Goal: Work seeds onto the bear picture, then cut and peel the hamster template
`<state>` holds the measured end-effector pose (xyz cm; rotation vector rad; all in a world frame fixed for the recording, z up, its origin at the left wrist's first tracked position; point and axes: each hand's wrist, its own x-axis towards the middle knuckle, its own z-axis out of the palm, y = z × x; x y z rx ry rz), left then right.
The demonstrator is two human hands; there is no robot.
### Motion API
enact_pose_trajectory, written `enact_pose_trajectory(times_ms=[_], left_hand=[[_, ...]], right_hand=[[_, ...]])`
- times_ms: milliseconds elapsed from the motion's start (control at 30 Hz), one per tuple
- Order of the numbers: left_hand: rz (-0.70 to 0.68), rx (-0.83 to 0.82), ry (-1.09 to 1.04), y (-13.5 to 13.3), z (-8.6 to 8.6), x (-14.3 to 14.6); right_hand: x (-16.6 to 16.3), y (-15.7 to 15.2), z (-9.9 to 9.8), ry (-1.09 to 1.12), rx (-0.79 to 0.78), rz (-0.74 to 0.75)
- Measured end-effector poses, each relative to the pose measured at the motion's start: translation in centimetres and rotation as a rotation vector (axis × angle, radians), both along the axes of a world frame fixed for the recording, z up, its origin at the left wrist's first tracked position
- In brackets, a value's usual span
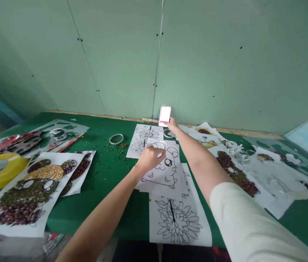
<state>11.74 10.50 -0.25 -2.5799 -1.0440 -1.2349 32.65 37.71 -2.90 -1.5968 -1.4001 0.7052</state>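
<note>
With right hand (172, 124), grips phone (165, 115) at twelve o'clock and, with left hand (151, 158), pinches pale ring (161, 143) over hamster drawing (167, 174).

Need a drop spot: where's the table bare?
Bare: the table's front between the left seed pictures and left forearm; between that forearm and the flower sheet; front right, between sleeve and right papers.

Crowded: around the left hand, over the hamster drawing; right hand at the phone; grains beside the left ring.
</note>
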Motion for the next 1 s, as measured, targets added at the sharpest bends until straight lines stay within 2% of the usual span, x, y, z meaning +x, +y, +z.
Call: enact_pose_trajectory(times_ms=[267,400,500,633,1000], left_hand=[[0.033,-0.060,0.009,0.0,-0.1,-0.2],[0.050,-0.090,0.028,0.1,-0.1,-0.2],[0.042,-0.119,0.050,0.2,-0.1,-0.3],[0.048,-0.130,0.058,0.3,-0.1,-0.4],[0.046,-0.122,0.035,0.3,0.0,-0.4]], right_hand=[[-1.7,-1.0,0.1,-0.099,0.031,-0.081],[-4.0,-1.8,-0.2,-0.199,0.088,-0.196],[-6.0,-2.1,-0.3,-0.239,0.054,-0.313],[-7.8,-2.1,-0.2,-0.259,0.034,-0.382],[-8.2,-2.0,0.3,-0.339,0.011,-0.440]])
